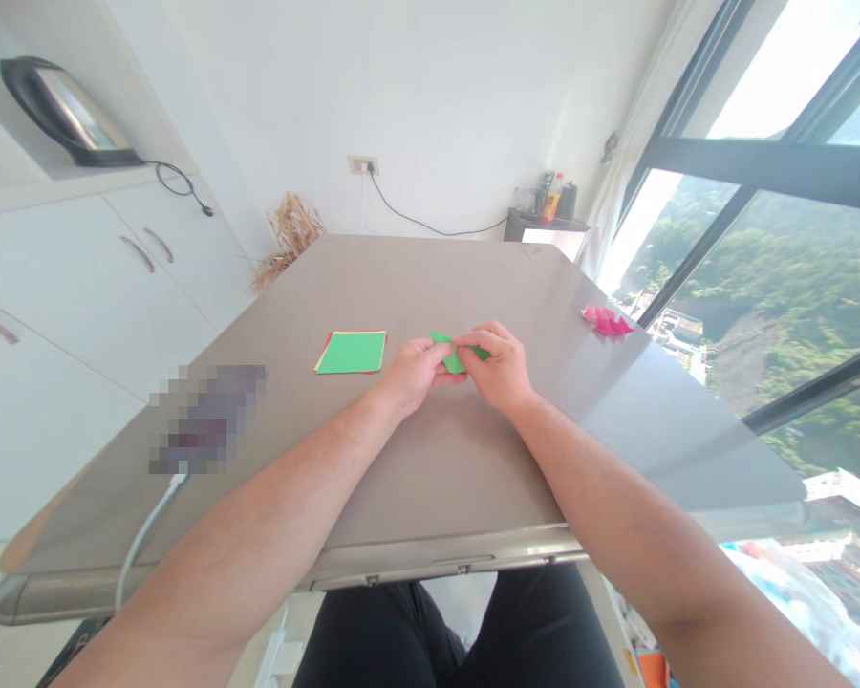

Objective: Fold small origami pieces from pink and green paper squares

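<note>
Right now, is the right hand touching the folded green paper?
Touching: the head view shows the right hand pinching the folded green paper, with green showing between its thumb and fingers.

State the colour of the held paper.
The paper is green, best seen in the head view.

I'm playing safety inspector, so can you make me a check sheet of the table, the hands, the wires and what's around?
Surface: brownish table, looks smooth.
Job's things: green paper, held; paper stack to its left, green on top.
Clutter: pink pieces near the right edge; blurred item at left.
Hands: left hand and right hand both hold the green paper.
Cables: white cable from the blurred item over the front edge; black cord at the wall outlet.
Surroundings: kettle at left, window at right.
</note>
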Demonstrator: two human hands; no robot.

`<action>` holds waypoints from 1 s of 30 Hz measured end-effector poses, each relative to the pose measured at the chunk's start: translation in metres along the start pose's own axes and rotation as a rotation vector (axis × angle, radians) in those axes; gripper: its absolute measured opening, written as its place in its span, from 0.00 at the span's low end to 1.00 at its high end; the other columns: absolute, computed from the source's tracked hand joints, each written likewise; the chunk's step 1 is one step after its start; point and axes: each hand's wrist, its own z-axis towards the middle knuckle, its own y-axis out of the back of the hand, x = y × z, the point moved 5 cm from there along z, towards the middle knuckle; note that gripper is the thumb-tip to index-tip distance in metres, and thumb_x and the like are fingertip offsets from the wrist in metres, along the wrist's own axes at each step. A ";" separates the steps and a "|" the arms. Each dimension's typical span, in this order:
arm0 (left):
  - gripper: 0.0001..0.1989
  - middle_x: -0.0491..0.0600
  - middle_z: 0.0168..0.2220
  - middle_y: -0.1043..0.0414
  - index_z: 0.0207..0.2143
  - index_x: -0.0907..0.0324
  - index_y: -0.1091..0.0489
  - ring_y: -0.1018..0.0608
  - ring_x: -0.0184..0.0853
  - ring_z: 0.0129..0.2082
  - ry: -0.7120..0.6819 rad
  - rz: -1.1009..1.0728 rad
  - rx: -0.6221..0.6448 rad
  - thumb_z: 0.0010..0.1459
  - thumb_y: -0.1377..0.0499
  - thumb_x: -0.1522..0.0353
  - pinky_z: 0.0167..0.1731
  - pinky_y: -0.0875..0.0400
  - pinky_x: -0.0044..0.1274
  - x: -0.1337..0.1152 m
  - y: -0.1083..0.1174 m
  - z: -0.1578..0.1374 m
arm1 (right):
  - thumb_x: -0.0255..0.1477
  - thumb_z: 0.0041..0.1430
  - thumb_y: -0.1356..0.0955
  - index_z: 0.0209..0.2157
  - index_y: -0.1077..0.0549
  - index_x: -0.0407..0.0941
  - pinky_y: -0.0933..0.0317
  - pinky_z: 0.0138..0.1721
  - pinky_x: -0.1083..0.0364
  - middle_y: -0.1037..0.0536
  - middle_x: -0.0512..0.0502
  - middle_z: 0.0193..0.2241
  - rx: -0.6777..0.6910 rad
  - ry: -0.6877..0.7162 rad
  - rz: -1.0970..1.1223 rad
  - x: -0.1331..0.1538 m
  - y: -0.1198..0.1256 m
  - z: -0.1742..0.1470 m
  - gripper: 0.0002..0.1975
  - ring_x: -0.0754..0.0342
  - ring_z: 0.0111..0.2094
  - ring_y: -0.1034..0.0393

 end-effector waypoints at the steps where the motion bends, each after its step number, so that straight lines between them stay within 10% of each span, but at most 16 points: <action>1: 0.09 0.51 0.31 0.21 0.31 0.63 0.25 0.19 0.37 0.34 -0.004 -0.003 0.005 0.51 0.35 0.65 0.40 0.21 0.33 0.000 0.000 0.000 | 0.25 0.55 0.33 0.32 0.19 0.49 0.32 0.39 0.53 0.24 0.48 0.34 -0.006 -0.009 0.021 0.000 0.000 0.000 0.10 0.55 0.34 0.29; 30: 0.07 0.49 0.26 0.24 0.29 0.62 0.29 0.19 0.35 0.29 -0.088 0.127 -0.121 0.53 0.37 0.66 0.36 0.21 0.32 -0.008 0.004 -0.002 | 0.24 0.55 0.32 0.31 0.17 0.51 0.35 0.35 0.54 0.27 0.49 0.31 0.038 0.000 0.128 -0.006 -0.001 0.001 0.11 0.57 0.31 0.33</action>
